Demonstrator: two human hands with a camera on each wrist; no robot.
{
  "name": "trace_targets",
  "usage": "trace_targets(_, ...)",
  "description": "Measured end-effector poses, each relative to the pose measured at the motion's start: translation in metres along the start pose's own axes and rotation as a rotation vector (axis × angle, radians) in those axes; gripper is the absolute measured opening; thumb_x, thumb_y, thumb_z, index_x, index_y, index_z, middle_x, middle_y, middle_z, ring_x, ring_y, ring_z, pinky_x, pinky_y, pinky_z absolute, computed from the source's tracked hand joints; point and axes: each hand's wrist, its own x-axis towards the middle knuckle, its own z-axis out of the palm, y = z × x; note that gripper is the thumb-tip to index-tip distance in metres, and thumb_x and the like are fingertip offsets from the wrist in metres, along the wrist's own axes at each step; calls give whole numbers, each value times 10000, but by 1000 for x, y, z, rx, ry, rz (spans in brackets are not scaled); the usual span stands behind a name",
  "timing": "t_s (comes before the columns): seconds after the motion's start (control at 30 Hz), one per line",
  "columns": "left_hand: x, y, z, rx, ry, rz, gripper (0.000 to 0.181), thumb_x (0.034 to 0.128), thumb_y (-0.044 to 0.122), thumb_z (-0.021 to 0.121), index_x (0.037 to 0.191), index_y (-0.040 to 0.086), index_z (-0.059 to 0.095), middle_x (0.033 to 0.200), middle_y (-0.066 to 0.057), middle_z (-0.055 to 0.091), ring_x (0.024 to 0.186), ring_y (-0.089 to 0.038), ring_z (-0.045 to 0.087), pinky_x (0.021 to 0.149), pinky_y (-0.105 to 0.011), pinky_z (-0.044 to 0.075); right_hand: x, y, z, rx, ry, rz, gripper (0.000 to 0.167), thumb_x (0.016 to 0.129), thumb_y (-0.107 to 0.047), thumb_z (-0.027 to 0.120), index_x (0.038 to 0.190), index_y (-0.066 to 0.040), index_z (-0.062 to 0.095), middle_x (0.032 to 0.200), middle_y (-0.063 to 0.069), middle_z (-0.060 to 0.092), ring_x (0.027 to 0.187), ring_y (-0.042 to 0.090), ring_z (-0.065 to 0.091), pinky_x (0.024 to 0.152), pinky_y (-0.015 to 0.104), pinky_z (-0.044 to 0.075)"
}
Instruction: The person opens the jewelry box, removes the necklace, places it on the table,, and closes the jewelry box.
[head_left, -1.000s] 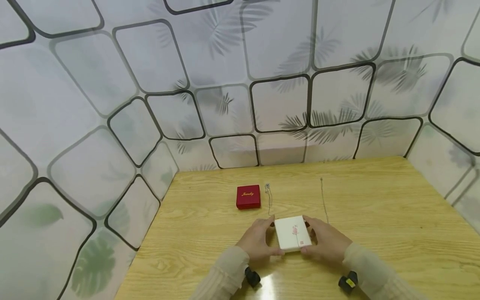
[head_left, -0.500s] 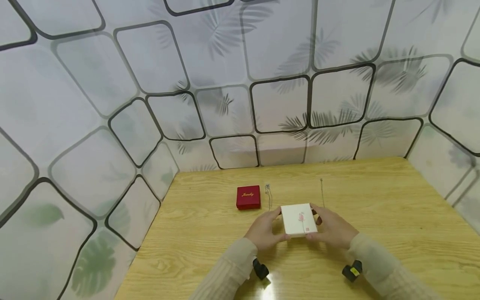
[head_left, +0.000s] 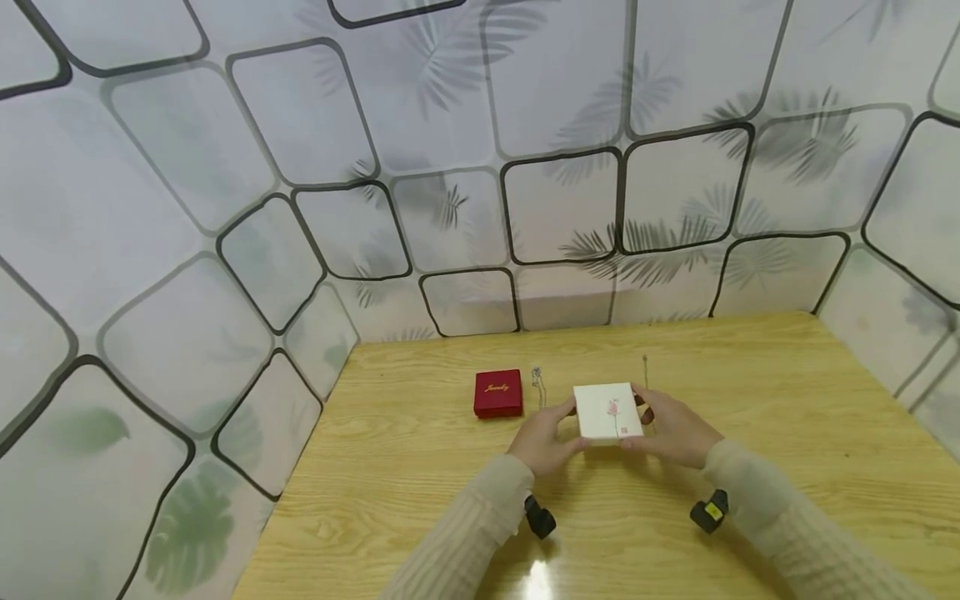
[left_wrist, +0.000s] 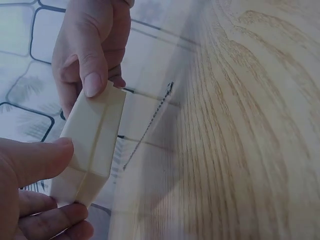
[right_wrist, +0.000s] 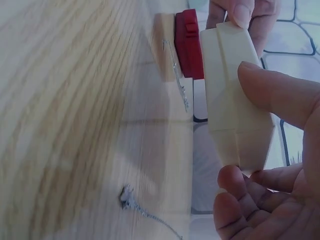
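A white square box [head_left: 609, 412] with a pink flower printed on its lid is raised off the wooden table between both hands. My left hand [head_left: 546, 442] grips its left side, thumb at the near edge. On the opposite side, my right hand [head_left: 678, 429] holds it the same way. In the left wrist view a lid seam runs along the side of the closed box. Beyond the left hand lies a silver necklace [head_left: 538, 385]; a second chain [head_left: 645, 367] lies behind the right hand, its lower part hidden in the head view. Its pendant [right_wrist: 127, 197] shows in the right wrist view.
A red jewelry box [head_left: 498, 393] with gold lettering sits left of the first necklace. Patterned cloth walls [head_left: 562, 208] enclose the back and sides of the wooden table [head_left: 390, 467].
Both hands have carried the white box away from the person and slightly right. The red box and the necklaces stay where they were.
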Motion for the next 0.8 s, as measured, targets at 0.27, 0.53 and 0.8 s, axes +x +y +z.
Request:
trace_targets(0.27,24,-1,4,39,-8,-35,666,888,339,695,1469,180,410,1343,50,558,1235,-122,509,1017,-291,423,13,14,-6,-10,-2,18,1072,771,-476,773,1455,135,220,1148,176,569,934,237,553,677,299,479)
trace_targets(0.53,47,-5,10,76,-27,-45,612,902,335,680,1449,188,449,1193,28,660,1093,-126,604,924,-269,484,25,27,-8,-6,-1,68,1089,776,-493,763,1453,149,201,1169,228,562,958,269,576,741,369,506)
trace_targets(0.8,63,-6,14,101,-58,-75,602,903,292,683,1448,175,453,1145,14,677,1064,-98,603,903,-243,484,36,35,-8,-47,9,66,1020,801,-431,767,1434,165,234,1255,316,519,1015,359,582,833,484,507)
